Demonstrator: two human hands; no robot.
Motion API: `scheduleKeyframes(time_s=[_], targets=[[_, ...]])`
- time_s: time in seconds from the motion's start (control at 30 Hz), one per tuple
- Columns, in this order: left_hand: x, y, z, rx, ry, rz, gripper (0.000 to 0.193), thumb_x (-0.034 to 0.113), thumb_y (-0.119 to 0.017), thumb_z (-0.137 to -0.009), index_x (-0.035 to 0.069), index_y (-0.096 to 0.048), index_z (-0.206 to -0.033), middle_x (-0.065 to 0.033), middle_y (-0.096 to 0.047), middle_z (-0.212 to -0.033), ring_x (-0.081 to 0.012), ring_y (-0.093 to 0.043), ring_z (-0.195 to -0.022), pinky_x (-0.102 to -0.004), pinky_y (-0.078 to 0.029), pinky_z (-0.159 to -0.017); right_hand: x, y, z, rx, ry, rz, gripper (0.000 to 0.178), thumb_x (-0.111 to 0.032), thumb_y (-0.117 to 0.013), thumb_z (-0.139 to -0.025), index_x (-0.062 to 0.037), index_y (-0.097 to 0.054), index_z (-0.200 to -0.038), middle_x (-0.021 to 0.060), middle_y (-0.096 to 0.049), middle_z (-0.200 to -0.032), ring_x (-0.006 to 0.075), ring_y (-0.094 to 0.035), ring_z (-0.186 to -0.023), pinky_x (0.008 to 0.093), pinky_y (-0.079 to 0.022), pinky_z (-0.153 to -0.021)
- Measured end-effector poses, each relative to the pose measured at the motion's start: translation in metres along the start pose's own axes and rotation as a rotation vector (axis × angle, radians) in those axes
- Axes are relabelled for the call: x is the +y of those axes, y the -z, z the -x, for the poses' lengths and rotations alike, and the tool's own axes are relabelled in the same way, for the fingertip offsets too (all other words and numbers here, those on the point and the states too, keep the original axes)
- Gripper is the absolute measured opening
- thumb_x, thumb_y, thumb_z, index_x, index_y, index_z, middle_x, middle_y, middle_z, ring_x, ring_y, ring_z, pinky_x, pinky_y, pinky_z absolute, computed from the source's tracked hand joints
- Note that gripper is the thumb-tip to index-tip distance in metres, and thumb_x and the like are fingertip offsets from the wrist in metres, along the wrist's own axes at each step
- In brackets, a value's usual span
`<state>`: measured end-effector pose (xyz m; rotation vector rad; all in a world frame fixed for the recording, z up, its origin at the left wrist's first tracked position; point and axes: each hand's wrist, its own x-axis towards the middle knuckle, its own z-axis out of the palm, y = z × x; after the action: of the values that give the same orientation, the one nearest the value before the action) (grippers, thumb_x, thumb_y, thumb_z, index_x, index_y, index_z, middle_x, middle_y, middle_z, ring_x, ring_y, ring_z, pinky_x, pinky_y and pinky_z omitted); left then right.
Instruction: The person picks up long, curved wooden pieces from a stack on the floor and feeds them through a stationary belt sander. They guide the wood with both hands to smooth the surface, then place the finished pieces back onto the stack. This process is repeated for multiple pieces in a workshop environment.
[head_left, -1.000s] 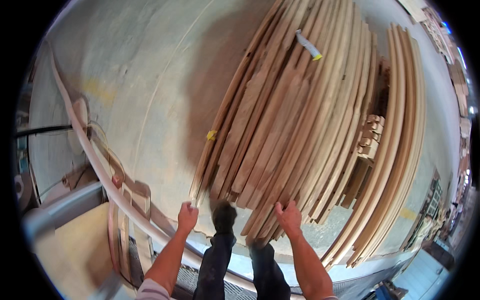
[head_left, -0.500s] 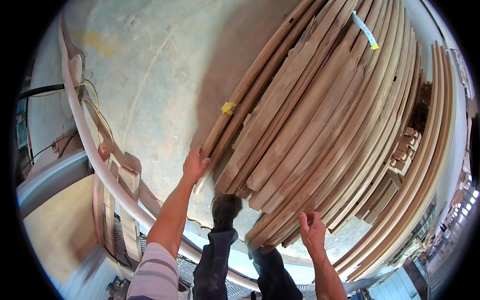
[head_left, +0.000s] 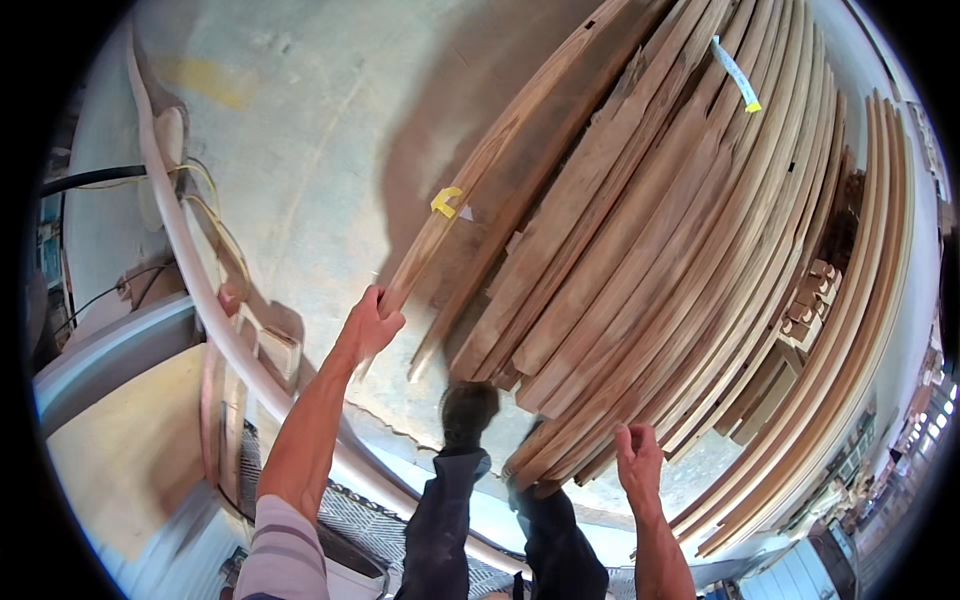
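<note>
My left hand (head_left: 372, 325) is closed around the near end of a long wooden strip (head_left: 478, 165). A piece of yellow tape (head_left: 446, 202) clings to that strip, which stands apart from its neighbour. Just right of it lies another long dark strip (head_left: 470, 290). Farther right spreads a wide pile of brown wooden boards (head_left: 640, 240). By the pile's near end hangs my right hand (head_left: 638, 458), its fingers curled in, with nothing visible in them.
A pale blue paper strip (head_left: 735, 72) lies across the pile. Lighter long boards (head_left: 880, 260) and short wooden blocks (head_left: 810, 305) are at the right. A long curved pale rail (head_left: 215, 325), with cables beside it, runs along the left. My feet stand at the pile's near ends.
My left hand has moved left and slightly up with the taped strip, widening the gap to the strip beside it. My right hand has shifted slightly right.
</note>
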<state>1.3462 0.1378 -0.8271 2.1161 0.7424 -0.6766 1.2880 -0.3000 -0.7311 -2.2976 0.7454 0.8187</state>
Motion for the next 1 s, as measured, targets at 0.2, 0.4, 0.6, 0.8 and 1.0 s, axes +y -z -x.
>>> scheduleKeyframes(time_s=[0.2,0.4,0.6,0.8,1.0], targets=[[0.083,0.113,0.096,-0.284,0.184,0.12,0.043,0.027,-0.059,-0.08,-0.003,-0.051,-0.11,-0.0155,-0.062,-0.085,-0.0296,-0.062,-0.078,-0.0375,-0.049,-0.074,-0.048,0.025,0.052,0.003,0.121,-0.202,0.022,-0.019,-0.063,-0.09,0.0023,-0.06,-0.096,0.0101,-0.064,-0.076,0.0136,-0.06,-0.072,0.0282,-0.049,-0.067],[0.111,0.124,0.217,-0.116,-0.046,0.006,0.037,0.016,-0.058,-0.081,0.002,-0.046,-0.113,-0.0241,-0.057,-0.093,-0.0418,-0.059,-0.085,-0.0452,-0.048,-0.074,-0.201,0.041,0.086,-0.114,0.406,-0.337,0.021,-0.017,-0.063,-0.089,-0.0002,-0.06,-0.1,0.0076,-0.063,-0.082,0.0133,-0.06,-0.075,0.0266,-0.048,-0.069],[0.136,0.09,0.278,0.05,-0.207,-0.128,0.04,0.009,-0.061,-0.08,0.005,-0.041,-0.114,-0.0214,-0.051,-0.101,-0.0454,-0.055,-0.09,-0.0517,-0.047,-0.073,-0.3,0.034,0.078,-0.095,0.745,0.047,0.037,-0.031,-0.056,-0.09,-0.0036,-0.056,-0.115,0.0169,-0.065,-0.09,0.0288,-0.064,-0.081,0.0379,-0.05,-0.072],[0.139,0.068,0.29,0.055,-0.186,-0.161,0.048,0.006,-0.062,-0.08,0.003,-0.039,-0.121,-0.021,-0.049,-0.109,-0.0423,-0.056,-0.096,-0.0477,-0.049,-0.076,-0.337,0.035,0.062,-0.406,0.7,0.516,0.038,-0.032,-0.057,-0.085,-0.0074,-0.055,-0.114,0.0178,-0.067,-0.093,0.0348,-0.063,-0.094,0.0433,-0.048,-0.08],[0.134,0.058,0.287,0.022,-0.173,-0.141,0.05,0.009,-0.063,-0.08,0.002,-0.038,-0.123,-0.0217,-0.049,-0.111,-0.0435,-0.054,-0.099,-0.0487,-0.048,-0.08,-0.313,0.031,0.052,-0.246,0.831,0.469,0.035,-0.02,-0.063,-0.082,-0.0067,-0.055,-0.113,0.0165,-0.063,-0.094,0.0321,-0.062,-0.09,0.0421,-0.048,-0.079]])
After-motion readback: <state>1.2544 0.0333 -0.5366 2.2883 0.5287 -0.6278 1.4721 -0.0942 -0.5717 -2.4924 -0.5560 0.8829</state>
